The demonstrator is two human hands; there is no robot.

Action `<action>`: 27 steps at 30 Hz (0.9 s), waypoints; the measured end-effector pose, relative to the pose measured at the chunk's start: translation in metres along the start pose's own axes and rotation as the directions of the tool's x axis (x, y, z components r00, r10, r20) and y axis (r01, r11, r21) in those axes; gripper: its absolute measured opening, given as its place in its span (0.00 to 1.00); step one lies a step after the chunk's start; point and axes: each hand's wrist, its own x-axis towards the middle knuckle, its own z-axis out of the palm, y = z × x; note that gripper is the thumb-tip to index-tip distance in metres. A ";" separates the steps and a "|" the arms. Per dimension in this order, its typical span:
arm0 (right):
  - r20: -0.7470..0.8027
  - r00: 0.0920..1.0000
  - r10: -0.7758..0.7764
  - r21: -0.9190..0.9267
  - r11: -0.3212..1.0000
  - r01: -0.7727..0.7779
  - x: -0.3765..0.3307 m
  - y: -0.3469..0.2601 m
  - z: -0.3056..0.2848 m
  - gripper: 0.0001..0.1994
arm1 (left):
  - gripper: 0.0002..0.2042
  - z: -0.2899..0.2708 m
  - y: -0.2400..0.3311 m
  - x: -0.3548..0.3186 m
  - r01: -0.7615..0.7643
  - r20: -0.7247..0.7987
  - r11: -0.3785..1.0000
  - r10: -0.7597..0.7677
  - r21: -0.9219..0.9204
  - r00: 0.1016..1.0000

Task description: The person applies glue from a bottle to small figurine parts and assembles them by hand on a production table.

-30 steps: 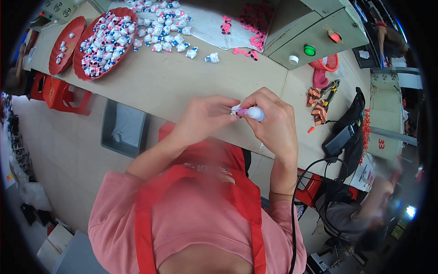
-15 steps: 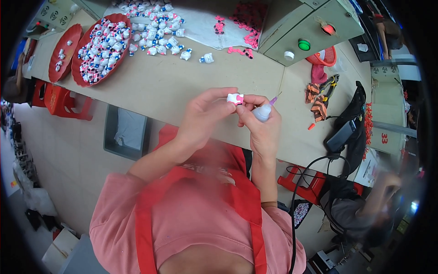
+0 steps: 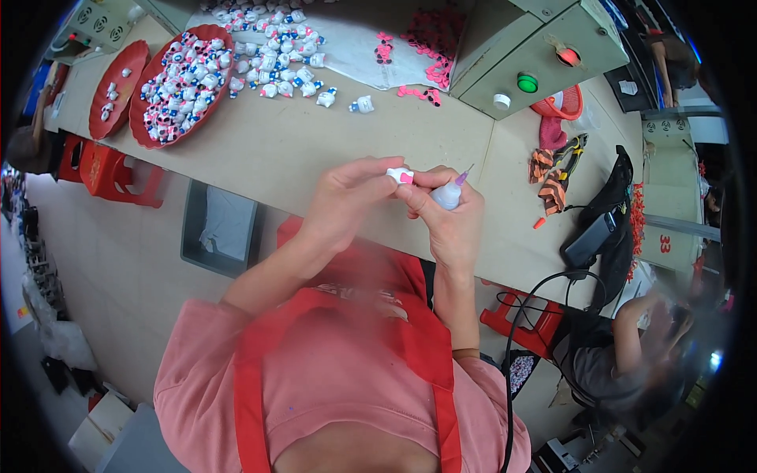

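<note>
White toy figure [image 3: 400, 175] at left fingertips [image 3: 377, 175].

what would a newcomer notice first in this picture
First, at the middle, the left hand pinching a small white figure with a pink patch beside the right hand, which grips a small white squeeze bottle with a thin purple nozzle. Next, at the upper left, the round red tray heaped with similar white figures, with more spread across the tan tabletop.

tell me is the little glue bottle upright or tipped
Tipped: the glue bottle in the right hand leans, its thin nozzle pointing up and to the right, away from the small white figure.
</note>
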 end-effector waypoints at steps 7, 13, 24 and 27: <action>0.026 0.997 0.072 -0.008 0.997 -0.071 0.022 0.030 0.028 0.06 | 0.14 -0.049 0.014 0.010 -0.004 -0.254 0.991 0.039 0.135 0.966; 0.000 0.991 0.131 0.042 0.990 -0.131 0.027 0.036 0.011 0.10 | 0.09 -0.133 0.117 0.050 -0.012 -0.032 0.039 0.924 0.999 0.380; -0.048 0.997 -0.056 0.196 0.978 0.064 0.003 0.022 -0.010 0.16 | 0.13 -0.066 0.019 0.095 -0.246 0.190 0.104 0.381 0.964 0.905; -0.050 0.999 0.016 0.181 0.983 -0.006 -0.003 0.003 -0.017 0.15 | 0.15 -0.043 0.029 0.065 0.020 -0.096 0.895 0.025 0.445 0.995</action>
